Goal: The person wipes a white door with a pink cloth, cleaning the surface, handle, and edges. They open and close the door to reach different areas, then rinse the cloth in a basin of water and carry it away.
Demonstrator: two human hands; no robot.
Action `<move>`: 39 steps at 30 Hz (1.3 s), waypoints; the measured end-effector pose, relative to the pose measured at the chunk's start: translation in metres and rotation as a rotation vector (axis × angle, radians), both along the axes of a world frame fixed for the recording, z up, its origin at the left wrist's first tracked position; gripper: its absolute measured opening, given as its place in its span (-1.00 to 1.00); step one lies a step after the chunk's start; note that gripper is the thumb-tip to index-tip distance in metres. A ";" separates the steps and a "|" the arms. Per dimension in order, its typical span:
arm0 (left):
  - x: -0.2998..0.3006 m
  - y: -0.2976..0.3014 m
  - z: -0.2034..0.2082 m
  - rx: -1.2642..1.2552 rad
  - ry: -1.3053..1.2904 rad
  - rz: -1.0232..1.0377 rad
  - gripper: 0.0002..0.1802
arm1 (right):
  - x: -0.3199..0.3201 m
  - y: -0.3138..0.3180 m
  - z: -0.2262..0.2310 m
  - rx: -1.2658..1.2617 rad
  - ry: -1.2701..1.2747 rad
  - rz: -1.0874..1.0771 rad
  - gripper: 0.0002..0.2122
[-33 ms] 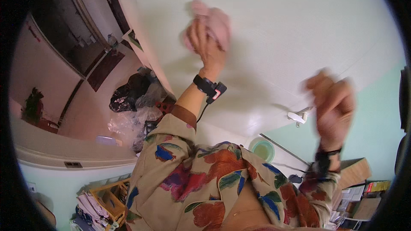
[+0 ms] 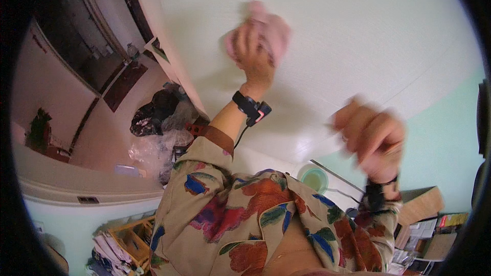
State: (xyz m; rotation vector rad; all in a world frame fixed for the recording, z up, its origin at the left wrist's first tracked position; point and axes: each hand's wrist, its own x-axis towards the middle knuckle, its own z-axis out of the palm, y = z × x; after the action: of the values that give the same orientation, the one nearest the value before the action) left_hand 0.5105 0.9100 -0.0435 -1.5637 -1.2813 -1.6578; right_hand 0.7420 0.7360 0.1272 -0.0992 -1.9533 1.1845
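Observation:
My left hand is raised and shut on a crumpled pink cloth, pressing it against a wide white surface. A black wrist device sits on that wrist, above a floral sleeve. My right hand hovers lower right in front of the same surface. It is motion-blurred with its fingers curled, and I see nothing in it. A black band circles that wrist.
Black and clear plastic bags are piled at the left by a dark doorway. A round green container sits below the white surface. A cardboard box and stacked books are at lower right, and a wooden crate of papers at lower left.
The hand with the pink cloth has shifted slightly right on the white surface. My right hand has drifted a little left and down, still blurred.

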 end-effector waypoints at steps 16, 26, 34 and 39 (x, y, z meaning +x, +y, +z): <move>-0.118 0.068 0.062 0.112 -0.467 -0.131 -0.27 | -0.206 -0.054 -0.040 -0.366 0.658 0.778 -0.78; -0.047 0.030 0.032 0.135 0.527 -0.330 -0.87 | -0.234 -0.040 -0.047 -0.168 0.593 0.727 -0.76; -0.107 0.057 0.059 0.235 0.213 -0.128 -0.56 | -0.229 -0.041 -0.037 -0.120 0.561 0.647 -0.75; -0.099 0.091 0.094 0.174 -0.253 -0.148 -0.02 | -0.227 -0.050 -0.029 -0.184 0.542 0.546 -0.77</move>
State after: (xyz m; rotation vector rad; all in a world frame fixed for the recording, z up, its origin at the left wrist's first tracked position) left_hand 0.4113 1.0005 0.0506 -1.4077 -1.1266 -2.0550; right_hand 0.5153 0.6859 0.0984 0.6351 -1.4190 1.5399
